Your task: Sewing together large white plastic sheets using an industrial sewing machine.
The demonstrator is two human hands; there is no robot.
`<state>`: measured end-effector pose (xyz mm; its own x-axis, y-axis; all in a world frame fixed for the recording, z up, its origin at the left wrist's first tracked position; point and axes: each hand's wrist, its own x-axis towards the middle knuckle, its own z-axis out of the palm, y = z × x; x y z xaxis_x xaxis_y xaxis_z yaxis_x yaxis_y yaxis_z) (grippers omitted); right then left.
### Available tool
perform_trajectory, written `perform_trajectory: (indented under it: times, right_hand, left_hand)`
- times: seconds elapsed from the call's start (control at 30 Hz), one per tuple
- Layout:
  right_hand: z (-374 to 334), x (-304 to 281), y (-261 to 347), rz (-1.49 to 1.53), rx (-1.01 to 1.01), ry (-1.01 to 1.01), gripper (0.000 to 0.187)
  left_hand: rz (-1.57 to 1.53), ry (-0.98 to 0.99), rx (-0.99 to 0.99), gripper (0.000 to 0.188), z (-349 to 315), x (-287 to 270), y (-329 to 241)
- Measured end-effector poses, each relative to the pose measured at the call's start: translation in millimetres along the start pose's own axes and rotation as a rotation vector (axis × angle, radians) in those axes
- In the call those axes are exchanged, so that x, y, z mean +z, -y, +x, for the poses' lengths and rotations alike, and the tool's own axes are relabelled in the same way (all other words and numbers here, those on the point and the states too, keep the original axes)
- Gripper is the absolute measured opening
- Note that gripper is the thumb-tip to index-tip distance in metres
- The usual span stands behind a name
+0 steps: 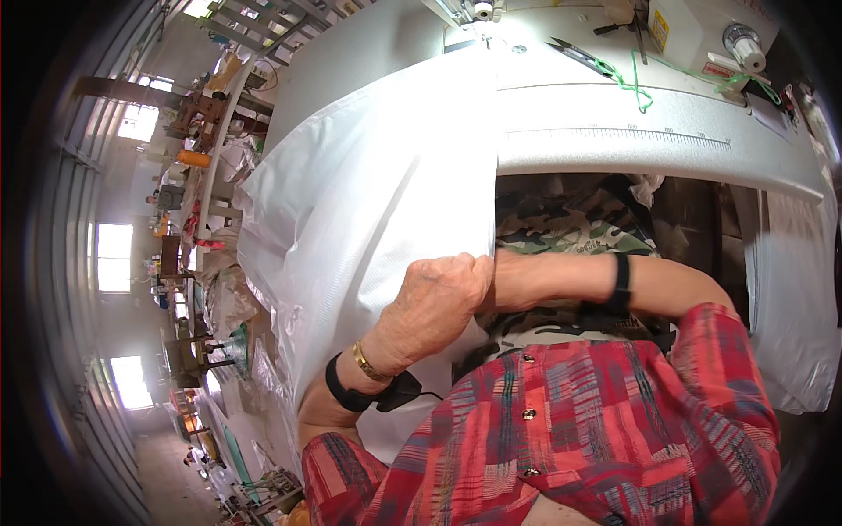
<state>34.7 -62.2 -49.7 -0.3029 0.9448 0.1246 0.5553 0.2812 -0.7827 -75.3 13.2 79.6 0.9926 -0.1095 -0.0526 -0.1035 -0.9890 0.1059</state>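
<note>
A large sheet of white, shiny, finely ribbed fabric [377, 184] runs from under the sewing machine's needle area [482, 10] down over my lap to the left. My left hand [436, 302] is closed at the fabric's right edge, its knuckles up, pinching that edge. My right hand [502, 282] reaches in from the right and meets the left hand at the same edge. Its fingers are hidden behind the left hand, so their grip does not show. Between my hands and the needle the edge hangs straight.
Dark-bladed thread snips [579, 59] with a green cord [633, 83] lie on the machine bed, beyond a printed ruler scale [649, 133]. The machine head [710, 39] stands at the far right. More white sheeting [789, 298] hangs at right. Other workbenches [215, 175] line the left.
</note>
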Motion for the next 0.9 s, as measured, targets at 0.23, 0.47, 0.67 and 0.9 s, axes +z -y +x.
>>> perform_trajectory:
  times: [0.23,0.47,0.67,0.9]
  right_hand:
    - [-54.6,-140.2,21.9,-0.698,0.237,-0.321,0.015]
    - [-45.2,-153.8,-27.5,-0.897,-0.184,-0.485,0.009]
    - [-42.6,-145.9,-24.0,-0.818,-0.238,-0.608,0.011]
    - [-40.0,-145.1,-27.7,-0.831,-0.191,-0.604,0.012]
  left_hand:
    - [-0.404,-0.008,-0.032,0.011,14.9,-1.8,17.8]
    - [-0.616,0.250,-0.087,0.012,34.9,-24.2,38.2]
    - [-0.003,-0.498,-0.231,0.030,71.7,-2.3,144.5]
    - [0.520,-0.373,-0.396,0.023,125.6,-11.1,178.2]
